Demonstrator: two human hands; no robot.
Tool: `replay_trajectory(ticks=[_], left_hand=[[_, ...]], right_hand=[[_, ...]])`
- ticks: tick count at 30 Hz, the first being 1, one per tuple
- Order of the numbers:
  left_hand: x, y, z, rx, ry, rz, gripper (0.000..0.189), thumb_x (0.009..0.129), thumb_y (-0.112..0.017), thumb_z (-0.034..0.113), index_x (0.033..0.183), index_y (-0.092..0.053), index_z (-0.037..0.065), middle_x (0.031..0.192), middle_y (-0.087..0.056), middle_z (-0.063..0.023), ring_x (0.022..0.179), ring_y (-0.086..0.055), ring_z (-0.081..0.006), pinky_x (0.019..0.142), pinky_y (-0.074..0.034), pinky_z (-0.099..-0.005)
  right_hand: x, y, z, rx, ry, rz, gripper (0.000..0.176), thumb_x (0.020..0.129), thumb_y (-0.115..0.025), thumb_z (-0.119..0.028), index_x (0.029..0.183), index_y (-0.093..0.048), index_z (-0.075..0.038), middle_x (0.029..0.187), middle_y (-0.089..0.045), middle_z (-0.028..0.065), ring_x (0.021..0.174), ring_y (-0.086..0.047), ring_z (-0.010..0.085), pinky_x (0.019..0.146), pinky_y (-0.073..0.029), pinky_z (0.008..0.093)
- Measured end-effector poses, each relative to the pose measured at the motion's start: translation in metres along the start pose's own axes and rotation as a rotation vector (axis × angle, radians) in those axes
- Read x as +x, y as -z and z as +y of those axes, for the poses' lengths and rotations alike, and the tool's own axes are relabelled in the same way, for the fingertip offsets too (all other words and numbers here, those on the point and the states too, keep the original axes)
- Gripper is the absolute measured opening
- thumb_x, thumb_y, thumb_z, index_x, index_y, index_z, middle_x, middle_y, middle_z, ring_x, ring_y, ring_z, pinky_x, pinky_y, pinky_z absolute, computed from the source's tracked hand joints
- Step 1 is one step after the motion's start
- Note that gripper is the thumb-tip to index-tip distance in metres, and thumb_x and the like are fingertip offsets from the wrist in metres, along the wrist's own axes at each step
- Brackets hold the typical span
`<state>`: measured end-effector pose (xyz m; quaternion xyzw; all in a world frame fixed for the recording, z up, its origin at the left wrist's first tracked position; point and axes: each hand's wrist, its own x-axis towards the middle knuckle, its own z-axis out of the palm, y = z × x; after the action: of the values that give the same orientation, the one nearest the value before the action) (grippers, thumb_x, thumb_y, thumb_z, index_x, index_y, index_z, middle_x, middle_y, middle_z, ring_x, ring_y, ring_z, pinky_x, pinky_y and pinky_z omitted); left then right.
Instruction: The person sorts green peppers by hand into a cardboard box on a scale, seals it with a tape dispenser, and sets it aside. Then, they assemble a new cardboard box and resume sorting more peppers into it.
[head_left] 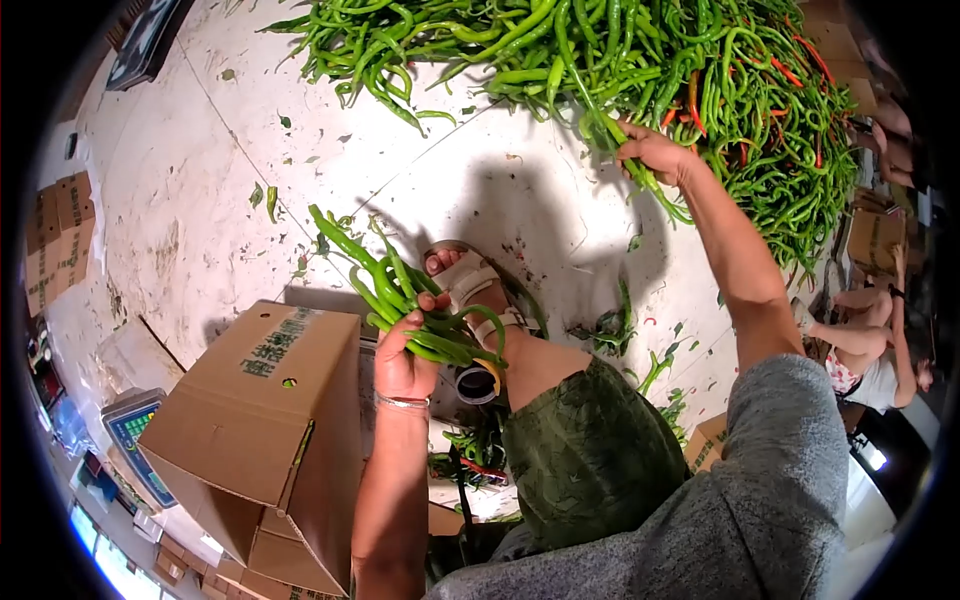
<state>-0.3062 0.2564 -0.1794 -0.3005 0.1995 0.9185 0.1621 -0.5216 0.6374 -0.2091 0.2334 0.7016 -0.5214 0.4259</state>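
Note:
My left hand (405, 352) is closed around a bunch of long green chili peppers (388, 285), held in front of my foot and beside a cardboard box (240, 400). Stretched out to the right, my right hand (652, 155) grips a few green chili peppers (655, 188) at the lower edge of a large heap. That pepper heap (620, 50) spreads over the floor at the top and right, mostly green with some red ones mixed in. The fingertips of my right hand are partly hidden by the peppers.
Scattered leaves and pepper bits lie on the pale floor (230, 130). The open cardboard box stands at my left, with a scale (140, 440) behind it. More peppers (475, 455) lie beneath me. Another person (870, 345) sits at the far right.

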Motion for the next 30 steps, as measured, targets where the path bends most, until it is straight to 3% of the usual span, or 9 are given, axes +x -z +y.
replay_trajectory(ticks=[2,4,10,12,14,19,23,28,30], left_hand=[[-0.002,-0.003,0.001,0.003,0.018,0.015,0.023,0.081,-0.057,0.008,0.102,-0.054,0.0,0.099,-0.057,-0.0069,0.107,-0.051,-0.0249,0.096,-0.039,-0.0419],[-0.003,-0.001,0.002,-0.011,0.055,0.02,0.022,0.081,-0.056,0.007,0.102,-0.054,-0.001,0.099,-0.057,-0.0067,0.107,-0.051,-0.0246,0.096,-0.039,-0.0421],[-0.005,-0.01,0.004,0.011,0.006,0.025,0.022,0.081,-0.055,0.007,0.101,-0.054,0.0,0.098,-0.057,-0.0069,0.11,-0.05,-0.0263,0.097,-0.038,-0.0434],[0.001,-0.01,0.003,0.014,-0.002,0.017,0.022,0.081,-0.055,0.008,0.101,-0.054,0.0,0.099,-0.057,-0.0069,0.11,-0.05,-0.0267,0.098,-0.038,-0.0437],[0.002,-0.003,0.0,0.027,-0.011,-0.018,0.022,0.081,-0.054,0.008,0.102,-0.054,0.0,0.1,-0.057,-0.007,0.111,-0.05,-0.0268,0.098,-0.038,-0.044],[0.002,0.006,-0.004,-0.022,0.068,-0.024,0.025,0.083,-0.054,0.011,0.106,-0.053,0.0,0.105,-0.057,-0.0092,0.112,-0.049,-0.0268,0.098,-0.038,-0.0428],[0.006,0.007,-0.005,-0.019,-0.021,0.012,0.027,0.082,-0.054,0.006,0.107,-0.054,-0.003,0.102,-0.061,-0.0125,0.103,-0.054,-0.0285,0.096,-0.04,-0.0423],[0.002,-0.011,0.01,0.04,-0.079,0.001,0.029,0.079,-0.055,0.0,0.107,-0.057,-0.006,0.1,-0.061,-0.0139,0.098,-0.058,-0.0266,0.092,-0.045,-0.0388],[-0.015,-0.042,0.02,0.109,-0.184,-0.025,0.034,0.078,-0.056,-0.001,0.111,-0.055,-0.005,0.109,-0.06,-0.014,0.101,-0.057,-0.0257,0.094,-0.044,-0.0381]], right_hand=[[-0.009,-0.01,-0.002,0.225,0.046,0.023,0.068,0.083,-0.052,-0.001,0.144,-0.023,-0.009,0.081,-0.06,0.007,0.061,-0.056,0.0139,0.05,-0.047,0.0249],[-0.027,-0.021,-0.016,0.25,0.049,0.011,0.054,0.083,-0.052,-0.002,0.135,-0.035,-0.006,0.08,-0.06,0.0079,0.059,-0.056,0.0138,0.044,-0.045,0.0256],[-0.042,-0.021,0.023,0.358,-0.078,-0.109,0.018,0.085,-0.056,-0.008,0.1,-0.049,-0.004,0.075,-0.06,0.0091,0.05,-0.055,0.0129,0.038,-0.048,0.0248],[-0.059,-0.035,0.043,0.42,-0.104,-0.308,0.029,0.085,-0.056,-0.008,0.113,-0.049,-0.005,0.076,-0.061,0.0095,0.05,-0.057,0.0141,0.039,-0.049,0.023],[-0.061,-0.051,0.085,0.435,-0.165,-0.312,0.053,0.084,-0.056,-0.009,0.134,-0.042,-0.018,0.08,-0.061,0.009,0.05,-0.057,0.0142,0.043,-0.05,0.0254],[-0.069,-0.077,0.132,0.477,-0.007,-0.435,0.053,0.085,-0.054,-0.013,0.136,-0.039,-0.013,0.083,-0.059,0.0085,0.051,-0.052,0.0111,0.047,-0.043,0.022],[-0.089,-0.112,0.09,0.545,0.041,-0.631,0.064,0.077,-0.057,-0.019,0.134,-0.038,0.002,0.078,-0.059,0.0122,0.043,-0.045,0.0102,0.041,-0.037,0.0199],[-0.105,-0.144,0.029,0.556,0.115,-0.85,0.056,0.079,-0.057,-0.018,0.13,-0.045,0.0,0.069,-0.058,0.0106,0.04,-0.042,0.0078,0.038,-0.033,0.0176],[-0.12,-0.156,0.001,0.472,0.152,-0.908,0.055,0.08,-0.057,-0.018,0.13,-0.045,0.0,0.069,-0.057,0.0101,0.04,-0.041,0.007,0.038,-0.032,0.0172]])
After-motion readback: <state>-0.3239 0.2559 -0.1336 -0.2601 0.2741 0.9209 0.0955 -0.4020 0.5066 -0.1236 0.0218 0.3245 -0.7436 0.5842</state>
